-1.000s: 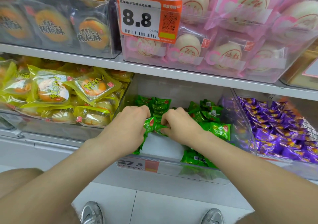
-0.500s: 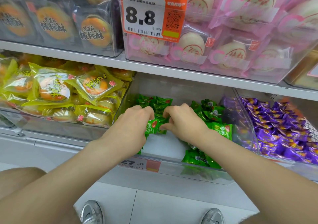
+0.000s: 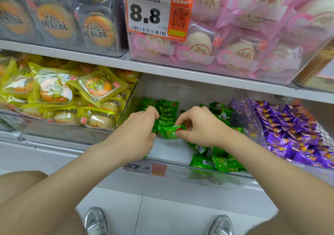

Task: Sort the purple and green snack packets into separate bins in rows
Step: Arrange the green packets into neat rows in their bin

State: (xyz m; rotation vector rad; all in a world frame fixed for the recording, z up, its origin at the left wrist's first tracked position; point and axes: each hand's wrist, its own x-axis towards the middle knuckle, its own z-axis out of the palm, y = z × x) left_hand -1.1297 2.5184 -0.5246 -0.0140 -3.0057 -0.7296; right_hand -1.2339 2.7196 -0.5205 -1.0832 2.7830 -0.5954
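Your right hand [image 3: 200, 126] pinches a green packet [image 3: 172, 132], crosswise, at the row [image 3: 167, 112] your left hand [image 3: 133, 133] grips; bare bin floor [image 3: 168, 150] nearer

on the upper shelf board [image 3: 162, 70] i see a clear tub [image 3: 119, 41] of walnut cookies [image 3: 54, 23] in dark wrappers at the left. just beside it on the right are pink packs of white, red-stamped buns [image 3: 240, 54]. an orange and white price tag [image 3: 150, 16] reading 8.8 hangs in front of the pink stock. under the board at the left, yellow pastry packets [image 3: 97, 88] lie heaped. a smaller tag [image 3: 144, 168] reads 27.8. at the bottom, two silver shoes [image 3: 95, 220] stand on pale floor tiles [image 3: 171, 216].
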